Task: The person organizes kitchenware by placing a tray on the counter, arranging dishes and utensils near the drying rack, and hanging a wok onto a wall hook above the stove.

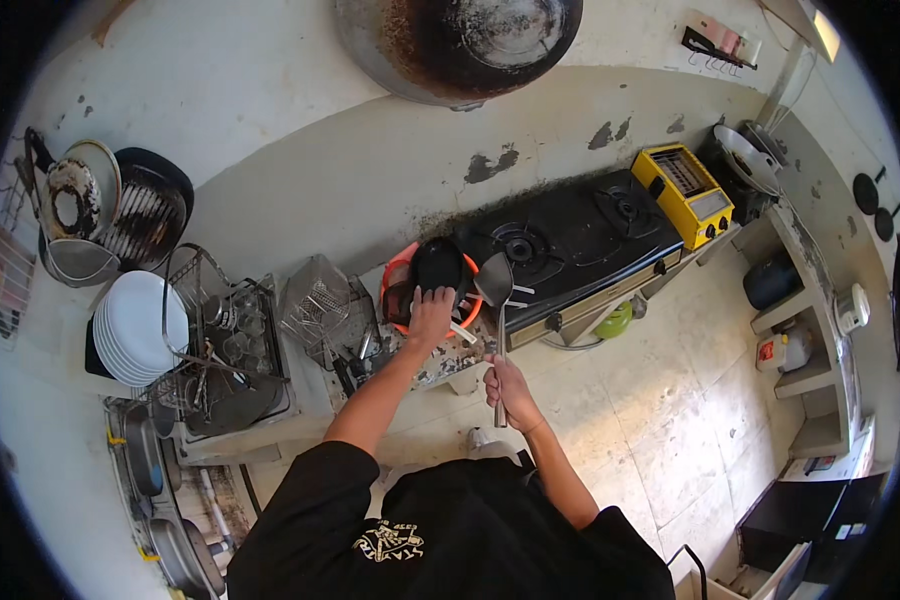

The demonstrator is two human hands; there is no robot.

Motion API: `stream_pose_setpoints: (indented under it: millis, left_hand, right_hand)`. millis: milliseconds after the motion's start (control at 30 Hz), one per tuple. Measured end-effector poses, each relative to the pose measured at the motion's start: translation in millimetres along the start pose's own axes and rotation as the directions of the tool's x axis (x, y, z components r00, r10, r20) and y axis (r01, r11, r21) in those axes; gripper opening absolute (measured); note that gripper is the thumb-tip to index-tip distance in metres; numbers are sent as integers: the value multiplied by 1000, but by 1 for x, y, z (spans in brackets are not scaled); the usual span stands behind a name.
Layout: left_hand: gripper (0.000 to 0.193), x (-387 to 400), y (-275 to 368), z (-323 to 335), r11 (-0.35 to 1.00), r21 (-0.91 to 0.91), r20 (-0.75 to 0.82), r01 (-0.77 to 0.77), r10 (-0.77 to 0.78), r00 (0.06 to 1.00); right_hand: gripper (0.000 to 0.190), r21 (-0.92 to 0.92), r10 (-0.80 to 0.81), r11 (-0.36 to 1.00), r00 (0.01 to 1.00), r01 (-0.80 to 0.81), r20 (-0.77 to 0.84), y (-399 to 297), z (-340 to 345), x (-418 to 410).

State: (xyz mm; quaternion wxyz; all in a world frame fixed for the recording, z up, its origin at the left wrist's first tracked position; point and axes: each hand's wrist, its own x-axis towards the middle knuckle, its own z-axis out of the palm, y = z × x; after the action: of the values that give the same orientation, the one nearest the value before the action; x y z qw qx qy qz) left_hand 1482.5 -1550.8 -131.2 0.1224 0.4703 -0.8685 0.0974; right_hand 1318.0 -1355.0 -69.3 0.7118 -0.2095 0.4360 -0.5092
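In my right hand (511,394) is the long handle of a metal wok spatula (495,279). Its broad blade points up, beside the front left corner of the stove. My left hand (431,315) reaches to an orange plastic basin (477,306), its fingertips at the near edge of a black pan or dish (436,262) inside. Whether the fingers grip that piece cannot be told, as the thumb is hidden. A pale handle (463,333) sticks out over the basin's near rim, and other dark items lie partly hidden within.
Right of the basin stands a black gas stove (562,232), with a yellow toaster oven (684,196) beyond. To the left are wire baskets (319,300), a dish rack (232,360) with glasses, and stacked white plates (141,326). A large wok (465,45) hangs above.
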Motion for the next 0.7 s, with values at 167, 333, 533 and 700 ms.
stream_pose_setpoints:
  millis: [167, 333, 533, 700]
  left_hand:
    - [38, 9, -4, -38, 963, -266, -80, 42, -65, 995]
    - [46, 21, -11, -68, 896, -380, -150, 228, -303, 941]
    - [47, 17, -9, -70, 882, -426, -172, 202, -298, 939]
    - [46, 12, 3, -37, 922, -352, -79, 163, -203, 976]
  right_hand:
    - [36, -46, -24, 999, 999, 26, 47, -1, -4, 28]
    - [35, -52, 11, 999, 999, -9, 50, 5, -1, 69]
    - [35, -146, 33, 989, 998, -23, 63, 16, 6, 112]
    - [38, -75, 121, 991, 988, -114, 99, 41, -7, 141]
